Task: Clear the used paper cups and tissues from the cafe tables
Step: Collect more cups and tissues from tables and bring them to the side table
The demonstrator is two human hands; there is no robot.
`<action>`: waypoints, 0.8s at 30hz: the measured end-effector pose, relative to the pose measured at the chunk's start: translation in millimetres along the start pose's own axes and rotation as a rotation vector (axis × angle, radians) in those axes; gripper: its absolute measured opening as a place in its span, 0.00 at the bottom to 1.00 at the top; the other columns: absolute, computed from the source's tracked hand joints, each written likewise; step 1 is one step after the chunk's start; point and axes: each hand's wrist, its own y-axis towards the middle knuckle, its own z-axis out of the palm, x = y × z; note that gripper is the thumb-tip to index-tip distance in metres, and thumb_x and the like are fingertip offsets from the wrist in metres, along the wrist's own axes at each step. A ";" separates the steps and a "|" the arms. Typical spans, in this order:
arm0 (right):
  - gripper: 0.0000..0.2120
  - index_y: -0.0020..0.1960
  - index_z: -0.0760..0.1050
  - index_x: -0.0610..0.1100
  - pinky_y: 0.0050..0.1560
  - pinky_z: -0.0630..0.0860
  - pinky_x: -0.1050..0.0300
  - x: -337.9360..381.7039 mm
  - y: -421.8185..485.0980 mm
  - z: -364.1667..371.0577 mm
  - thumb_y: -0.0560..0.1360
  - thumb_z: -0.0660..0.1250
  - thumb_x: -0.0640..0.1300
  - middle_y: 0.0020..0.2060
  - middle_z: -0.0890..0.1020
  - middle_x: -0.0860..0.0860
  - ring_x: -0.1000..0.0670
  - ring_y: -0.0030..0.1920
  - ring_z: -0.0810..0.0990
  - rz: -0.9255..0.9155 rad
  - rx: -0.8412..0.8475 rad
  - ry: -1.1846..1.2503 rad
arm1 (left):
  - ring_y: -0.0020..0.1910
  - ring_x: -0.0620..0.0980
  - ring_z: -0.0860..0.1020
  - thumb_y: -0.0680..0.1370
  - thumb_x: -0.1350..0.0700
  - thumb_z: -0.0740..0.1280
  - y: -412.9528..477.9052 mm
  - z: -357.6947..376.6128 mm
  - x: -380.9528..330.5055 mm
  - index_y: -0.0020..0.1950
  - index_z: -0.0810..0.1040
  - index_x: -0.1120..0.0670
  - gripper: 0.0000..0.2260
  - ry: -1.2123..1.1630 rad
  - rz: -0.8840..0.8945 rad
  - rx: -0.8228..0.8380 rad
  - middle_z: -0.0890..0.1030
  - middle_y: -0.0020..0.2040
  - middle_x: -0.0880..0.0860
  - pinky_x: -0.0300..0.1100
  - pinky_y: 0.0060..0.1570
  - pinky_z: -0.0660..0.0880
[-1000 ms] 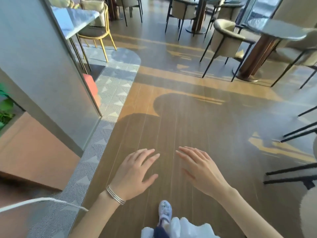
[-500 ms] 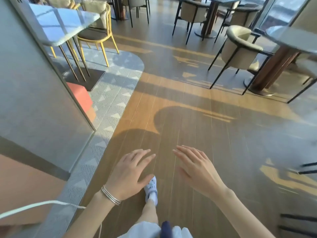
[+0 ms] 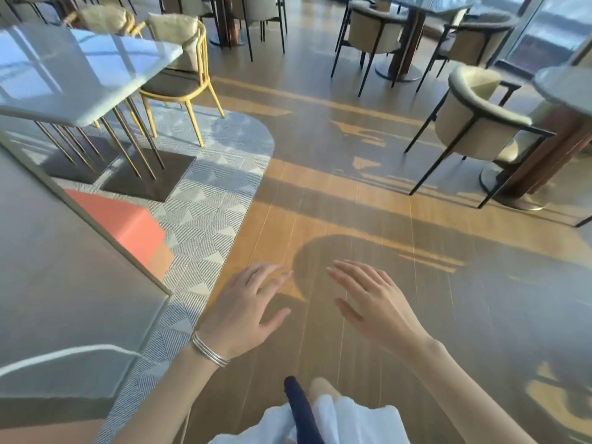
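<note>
My left hand (image 3: 243,310), with a silver bracelet at the wrist, and my right hand (image 3: 374,302) hang side by side over the wooden floor, palms down, fingers spread, holding nothing. A white marble-topped table (image 3: 80,75) stands at the upper left; the part of its top that shows is bare. A round grey table (image 3: 567,88) shows at the right edge. No paper cups or tissues are visible in this view.
A grey partition wall (image 3: 64,283) runs close along my left. A yellow-framed chair (image 3: 179,78) stands by the marble table on a grey patterned carpet (image 3: 205,225). A beige armchair (image 3: 474,123) stands right, and more chairs and a table (image 3: 426,8) farther back.
I have moved forward along the wooden floor: the marble table, yellow chair and beige armchair are nearer. Both hands keep the same spread pose.
</note>
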 end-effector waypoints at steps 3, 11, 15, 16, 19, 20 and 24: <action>0.22 0.62 0.74 0.45 0.59 0.71 0.54 -35.4 35.8 22.8 0.69 0.72 0.44 0.60 0.78 0.50 0.49 0.60 0.76 -0.015 0.038 0.010 | 0.64 0.52 0.72 0.75 0.40 0.57 38.1 13.4 25.5 0.66 0.72 0.52 0.24 -0.007 -0.017 0.029 0.72 0.66 0.50 0.48 0.58 0.73; 0.24 0.62 0.75 0.44 0.56 0.73 0.53 -160.2 178.2 57.5 0.67 0.73 0.43 0.59 0.78 0.49 0.47 0.58 0.78 -0.022 0.093 0.016 | 0.59 0.53 0.75 0.74 0.43 0.64 202.3 33.0 91.9 0.63 0.75 0.53 0.22 -0.015 -0.042 0.010 0.76 0.62 0.52 0.48 0.55 0.76; 0.24 0.61 0.75 0.44 0.52 0.75 0.54 -220.2 263.7 56.8 0.66 0.74 0.43 0.58 0.79 0.48 0.47 0.57 0.78 -0.052 0.079 0.016 | 0.59 0.53 0.75 0.75 0.41 0.58 300.1 24.2 120.7 0.62 0.75 0.53 0.23 -0.002 -0.055 -0.007 0.76 0.62 0.53 0.47 0.55 0.75; 0.24 0.61 0.75 0.44 0.53 0.75 0.53 -233.6 284.5 57.2 0.66 0.74 0.43 0.58 0.79 0.48 0.47 0.57 0.78 -0.073 0.076 0.013 | 0.58 0.53 0.75 0.75 0.41 0.58 320.9 22.9 128.4 0.62 0.75 0.53 0.23 0.008 -0.059 -0.006 0.76 0.62 0.53 0.47 0.54 0.75; 0.23 0.62 0.75 0.43 0.56 0.74 0.51 -269.6 342.3 61.6 0.68 0.73 0.44 0.58 0.79 0.47 0.46 0.58 0.77 -0.099 0.083 0.007 | 0.58 0.54 0.76 0.75 0.42 0.60 374.4 24.3 157.8 0.62 0.75 0.54 0.22 0.003 -0.077 -0.008 0.76 0.61 0.55 0.48 0.54 0.75; 0.22 0.62 0.74 0.44 0.55 0.74 0.52 -279.2 357.5 64.6 0.69 0.72 0.44 0.59 0.79 0.48 0.46 0.58 0.77 -0.100 0.086 0.008 | 0.58 0.55 0.75 0.75 0.42 0.61 388.2 25.7 167.2 0.62 0.75 0.55 0.22 -0.005 -0.094 0.002 0.76 0.61 0.55 0.49 0.54 0.75; 0.22 0.63 0.74 0.45 0.53 0.73 0.56 -317.6 422.5 83.8 0.70 0.72 0.45 0.59 0.78 0.49 0.48 0.58 0.77 -0.113 0.118 0.008 | 0.55 0.56 0.77 0.73 0.42 0.59 445.9 31.2 212.0 0.60 0.77 0.56 0.23 -0.007 -0.119 0.041 0.78 0.59 0.56 0.48 0.50 0.77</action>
